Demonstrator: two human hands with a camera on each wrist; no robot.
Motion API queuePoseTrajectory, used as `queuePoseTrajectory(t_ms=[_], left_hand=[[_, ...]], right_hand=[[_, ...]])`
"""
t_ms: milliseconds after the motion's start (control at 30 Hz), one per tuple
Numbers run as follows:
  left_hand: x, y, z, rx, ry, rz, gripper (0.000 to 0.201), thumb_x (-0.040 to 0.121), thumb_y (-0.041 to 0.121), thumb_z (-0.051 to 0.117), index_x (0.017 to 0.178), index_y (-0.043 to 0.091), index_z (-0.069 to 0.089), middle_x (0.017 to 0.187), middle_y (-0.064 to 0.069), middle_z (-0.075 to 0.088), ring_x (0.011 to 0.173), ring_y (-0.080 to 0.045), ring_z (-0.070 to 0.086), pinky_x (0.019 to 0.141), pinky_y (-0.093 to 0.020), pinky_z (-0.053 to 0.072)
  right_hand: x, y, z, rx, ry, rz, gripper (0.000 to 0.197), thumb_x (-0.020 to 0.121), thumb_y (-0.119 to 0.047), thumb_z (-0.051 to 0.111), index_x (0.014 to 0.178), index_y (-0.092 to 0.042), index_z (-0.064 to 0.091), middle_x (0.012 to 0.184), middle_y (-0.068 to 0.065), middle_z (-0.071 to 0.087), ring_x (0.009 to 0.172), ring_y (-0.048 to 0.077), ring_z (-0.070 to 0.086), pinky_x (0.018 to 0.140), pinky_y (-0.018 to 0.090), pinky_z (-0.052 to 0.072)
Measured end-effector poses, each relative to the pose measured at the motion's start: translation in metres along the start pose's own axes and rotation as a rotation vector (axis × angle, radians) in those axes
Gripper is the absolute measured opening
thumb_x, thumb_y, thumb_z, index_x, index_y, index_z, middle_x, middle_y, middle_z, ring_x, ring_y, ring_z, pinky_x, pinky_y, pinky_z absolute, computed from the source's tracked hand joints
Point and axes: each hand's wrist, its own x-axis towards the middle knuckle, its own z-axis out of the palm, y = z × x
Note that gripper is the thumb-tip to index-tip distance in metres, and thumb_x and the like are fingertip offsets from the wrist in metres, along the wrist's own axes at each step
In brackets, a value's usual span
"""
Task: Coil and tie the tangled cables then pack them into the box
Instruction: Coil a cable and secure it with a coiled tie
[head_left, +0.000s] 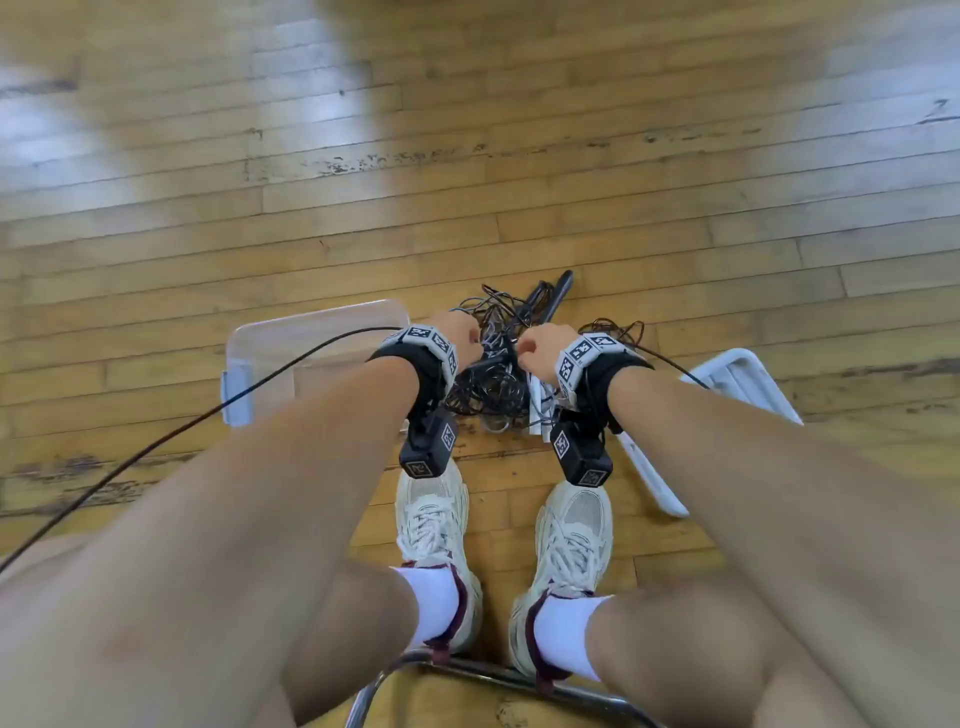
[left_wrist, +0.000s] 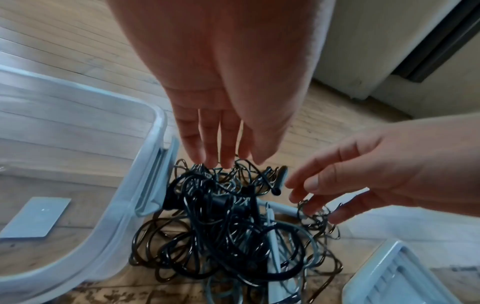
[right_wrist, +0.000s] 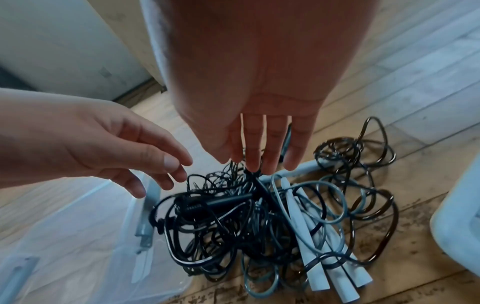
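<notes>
Head view: task looks barely begun. Left to right: clear box (head_left: 317, 332) lies just left of the left hand (head_left: 457, 332), nothing coiled seen in it; only a flat card (left_wrist: 36, 218) shows inside. Left hand's fingers are straight and spread, tips touching the top of the tangled cables (left_wrist: 228, 222), pinching nothing. Cables sit directly under both hands, one loose heap on the floor (head_left: 519, 156), no single long axis; white sticks (right_wrist: 319, 253) in the heap run toward the person. Right hand (head_left: 543, 348) also spread, fingertips (right_wrist: 253, 162) among the top strands; whether they pinch, cannot tell. Lid (head_left: 737, 379) lies right of it. Coiling, tying and packing all seem left.
</notes>
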Motion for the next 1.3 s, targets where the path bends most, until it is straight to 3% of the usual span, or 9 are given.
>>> queuePoseTrajectory(t_ms=[167,233,333,467,667,767,867,1067,1300], left_hand=[[0.023,-0.002,0.027,0.111,-0.109,-0.124,0.016,0.098,0.02,0.052,0.087,0.009,0.055,0.064,-0.003,0.048,0.053,-0.017,0.043,0.047,-0.027,0.031],[0.027,-0.001,0.03,0.142,-0.121,-0.129,0.015,0.098,0.019,0.054,0.088,0.008,0.058,0.064,-0.003,0.048,0.053,-0.017,0.044,0.046,-0.027,0.03],[0.028,0.003,0.029,0.194,-0.132,-0.117,0.011,0.099,0.014,0.053,0.093,0.007,0.061,0.067,-0.004,0.05,0.055,-0.019,0.047,0.047,-0.028,0.033],[0.024,0.005,0.032,0.263,-0.156,-0.095,0.006,0.095,0.006,0.055,0.092,0.006,0.059,0.084,-0.009,0.055,0.072,-0.025,0.054,0.065,-0.031,0.042],[0.022,-0.007,0.037,0.127,-0.135,-0.181,0.026,0.095,0.014,0.059,0.071,0.011,0.049,0.068,-0.003,0.048,0.059,-0.019,0.047,0.053,-0.027,0.037],[0.017,-0.005,0.031,0.037,-0.151,-0.191,0.033,0.095,0.021,0.056,0.065,0.009,0.047,0.061,-0.003,0.046,0.051,-0.017,0.041,0.046,-0.025,0.031],[0.01,-0.002,0.016,-0.038,-0.135,-0.135,0.03,0.096,0.02,0.053,0.07,0.007,0.052,0.061,-0.005,0.047,0.051,-0.018,0.041,0.047,-0.026,0.031],[-0.016,0.0,-0.037,-0.075,-0.029,0.002,0.021,0.097,0.012,0.051,0.099,0.008,0.071,0.09,-0.01,0.065,0.075,-0.024,0.052,0.057,-0.026,0.039],[-0.071,0.007,-0.105,-0.207,0.228,0.035,0.02,0.097,0.012,0.054,0.11,0.01,0.068,0.093,-0.01,0.068,0.068,-0.022,0.058,0.063,-0.032,0.052]], right_hand=[[0.027,-0.005,0.021,-0.026,-0.078,-0.024,0.035,0.104,-0.022,0.045,0.133,-0.01,0.059,0.125,0.011,0.065,0.108,0.029,0.063,0.086,0.033,0.052],[0.038,-0.007,0.027,-0.011,-0.102,-0.045,0.035,0.103,-0.019,0.045,0.135,-0.01,0.056,0.122,0.011,0.065,0.101,0.029,0.063,0.077,0.033,0.048],[0.045,-0.01,0.034,0.019,-0.132,-0.056,0.039,0.102,-0.015,0.045,0.141,-0.011,0.051,0.129,0.012,0.061,0.107,0.031,0.062,0.081,0.036,0.05],[0.047,-0.012,0.041,0.045,-0.137,-0.068,0.04,0.099,-0.016,0.049,0.139,-0.014,0.051,0.129,0.014,0.062,0.108,0.033,0.062,0.082,0.037,0.049],[0.048,-0.014,0.04,0.083,-0.152,-0.067,0.047,0.097,-0.02,0.052,0.144,-0.019,0.046,0.134,0.01,0.06,0.112,0.03,0.062,0.092,0.039,0.053],[0.048,-0.019,0.039,0.095,-0.17,-0.081,0.05,0.093,-0.013,0.053,0.142,-0.023,0.046,0.12,0.01,0.065,0.102,0.035,0.066,0.075,0.035,0.054],[0.045,-0.023,0.035,0.063,-0.159,-0.108,0.06,0.092,-0.01,0.053,0.148,-0.026,0.041,0.12,0.008,0.064,0.093,0.03,0.065,0.065,0.031,0.049],[0.024,-0.034,0.0,-0.073,0.057,-0.03,0.03,0.1,-0.028,0.054,0.128,-0.017,0.06,0.118,0.014,0.061,0.102,0.033,0.063,0.078,0.035,0.051],[-0.03,-0.054,-0.067,0.001,0.213,-0.077,0.022,0.104,-0.023,0.047,0.113,-0.009,0.06,0.092,0.007,0.059,0.078,0.025,0.053,0.06,0.03,0.037]])
